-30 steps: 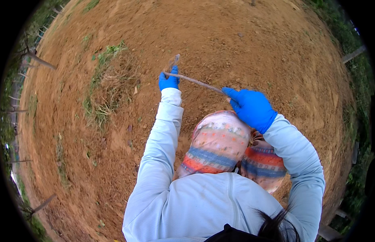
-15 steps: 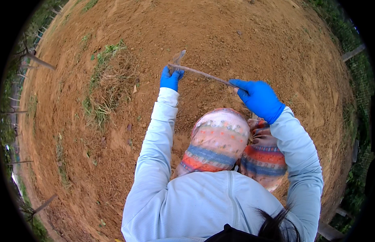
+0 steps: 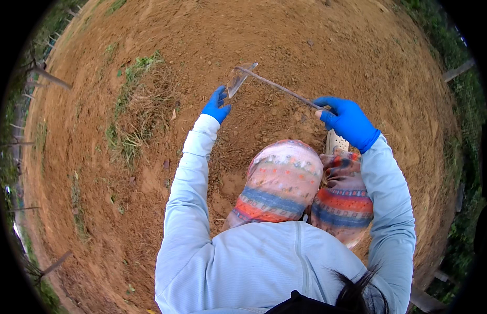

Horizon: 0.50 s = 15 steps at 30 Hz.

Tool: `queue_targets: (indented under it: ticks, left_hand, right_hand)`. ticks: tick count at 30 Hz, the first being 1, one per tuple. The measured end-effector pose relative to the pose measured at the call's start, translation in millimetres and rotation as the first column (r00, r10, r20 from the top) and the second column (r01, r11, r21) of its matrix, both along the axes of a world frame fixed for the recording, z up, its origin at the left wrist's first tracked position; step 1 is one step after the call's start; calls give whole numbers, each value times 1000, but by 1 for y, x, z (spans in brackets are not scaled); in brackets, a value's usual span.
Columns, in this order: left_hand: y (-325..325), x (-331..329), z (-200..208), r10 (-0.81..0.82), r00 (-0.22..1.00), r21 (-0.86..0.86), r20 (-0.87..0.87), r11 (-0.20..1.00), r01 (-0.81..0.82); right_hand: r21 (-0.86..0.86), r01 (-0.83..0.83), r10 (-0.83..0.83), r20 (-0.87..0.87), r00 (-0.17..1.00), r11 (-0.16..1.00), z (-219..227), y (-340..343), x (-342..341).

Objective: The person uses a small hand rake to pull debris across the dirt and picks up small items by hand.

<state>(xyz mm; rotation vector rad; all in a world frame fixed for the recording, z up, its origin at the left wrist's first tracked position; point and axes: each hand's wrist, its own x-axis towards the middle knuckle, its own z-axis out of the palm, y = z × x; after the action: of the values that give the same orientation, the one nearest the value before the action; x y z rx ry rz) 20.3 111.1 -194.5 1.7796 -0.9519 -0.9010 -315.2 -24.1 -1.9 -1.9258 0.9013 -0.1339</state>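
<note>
My right hand (image 3: 348, 123), in a blue glove with a bare thumb tip, is wrapped round the handle end of a small hand hoe (image 3: 277, 86). The thin shaft runs up and leftward to a flat metal blade (image 3: 241, 79), held over loose brown soil. My left hand (image 3: 216, 106), also blue-gloved, is just left of the blade, apart from it and holding nothing. Its fingers are stretched out and spread. Both forearms are in pale blue sleeves, reaching past my bent knees.
A heap of pulled grass and dry weeds (image 3: 141, 110) lies on the soil to the left. My patterned trouser legs (image 3: 285, 178) and a pale clog (image 3: 335, 141) are close below the hoe. Wooden posts (image 3: 459, 70) and greenery line the sides.
My left hand has let go of the hoe's blade and drawn back left and slightly down. The blade has shifted right and turned; my right hand has moved slightly right and down, still holding the handle.
</note>
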Motion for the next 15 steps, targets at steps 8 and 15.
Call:
queue_targets:
  ticks: [8, 15]
  left_hand:
    - [10, -3, 14, 192, 876, -125, -443, 954, -273]
    - [-18, -27, 75, 37, 767, -305, -640, 905, -298]
  right_hand:
    - [450, 46, -55, 7, 998, 892, -15, -20, -5]
    - [696, -53, -35, 111, 993, 716, -19, -18, -4]
